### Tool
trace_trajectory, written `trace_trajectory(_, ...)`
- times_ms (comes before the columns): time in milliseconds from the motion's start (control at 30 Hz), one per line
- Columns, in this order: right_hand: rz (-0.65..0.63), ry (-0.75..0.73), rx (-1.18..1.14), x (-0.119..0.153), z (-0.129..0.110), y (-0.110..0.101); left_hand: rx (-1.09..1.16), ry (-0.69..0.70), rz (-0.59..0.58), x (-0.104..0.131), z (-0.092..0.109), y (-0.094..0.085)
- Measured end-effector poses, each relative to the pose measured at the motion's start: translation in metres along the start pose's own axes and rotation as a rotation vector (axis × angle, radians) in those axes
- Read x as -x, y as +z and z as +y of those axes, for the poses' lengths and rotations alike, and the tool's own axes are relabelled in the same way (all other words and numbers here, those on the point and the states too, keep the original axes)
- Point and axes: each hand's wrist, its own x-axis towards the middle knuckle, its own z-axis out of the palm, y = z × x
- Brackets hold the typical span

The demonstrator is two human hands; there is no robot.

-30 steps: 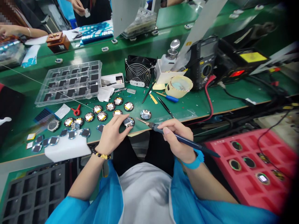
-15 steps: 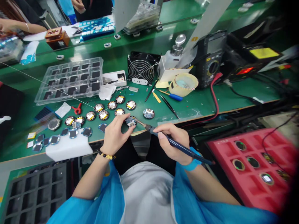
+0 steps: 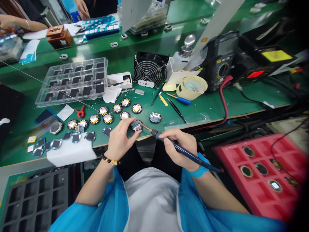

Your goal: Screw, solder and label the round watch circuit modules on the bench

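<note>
Between the thumb and forefinger of my left hand [image 3: 120,138] is a small round circuit board [image 3: 136,125] at the green bench's front edge. My right hand [image 3: 181,146] grips a dark blue soldering iron [image 3: 188,153], its metal tip pointing left and reaching the board's right side. Whether the tip touches the board is too small to tell. Another round board [image 3: 155,117] lies to the right, just behind the iron. Several round modules with yellow and white tops [image 3: 108,119] lie to the left and behind my left hand.
Behind stand a fan [image 3: 147,71], a yellowish round container [image 3: 191,87] and a multimeter [image 3: 223,61]. Tweezers [image 3: 177,110] lie to the right. A compartment tray [image 3: 74,80] sits left; a red foam tray [image 3: 256,180] is at lower right. A co-worker's hand [image 3: 82,9] shows across the bench.
The bench view has shifted slightly. The co-worker's hand across the bench has moved lower. My hands keep nearly the same pose around the board and iron.
</note>
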Motion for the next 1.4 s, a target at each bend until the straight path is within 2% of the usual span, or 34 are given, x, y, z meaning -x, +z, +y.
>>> trace_trajectory(367,-0.001,-0.009,0.02,-0.001,0.0,0.002,0.0,0.008,0.006,0.0,-0.001,0.001)
trace_trajectory(667,0.073,-0.034,0.059,-0.002,0.0,-0.006,0.012,0.015,0.037,0.001,-0.004,0.002)
trace_trajectory(767,0.094,-0.002,0.046,0.001,0.002,-0.007,0.063,0.017,0.073,0.0,-0.003,0.003)
trace_trajectory(867,0.127,0.051,0.015,0.006,0.005,-0.01,0.141,0.002,0.158,0.003,-0.002,0.001)
trace_trajectory(933,0.155,0.082,-0.013,0.009,0.008,-0.014,0.241,-0.078,0.232,0.008,-0.001,-0.006)
trace_trajectory(1033,0.196,0.115,-0.066,0.015,0.016,-0.019,0.556,-0.311,0.324,0.014,-0.004,-0.023)
trace_trajectory(1167,0.241,0.178,-0.132,0.021,0.028,-0.024,1.149,-0.681,0.334,0.015,-0.013,-0.049)
trace_trajectory(1233,0.262,0.205,-0.139,0.022,0.032,-0.024,1.295,-0.795,0.347,0.014,-0.016,-0.059)
trace_trajectory(1300,0.273,0.22,-0.139,0.023,0.035,-0.023,1.308,-0.817,0.377,0.014,-0.02,-0.065)
trace_trajectory(1400,0.271,0.227,-0.141,0.026,0.037,-0.023,1.161,-0.722,0.446,0.018,-0.028,-0.077)
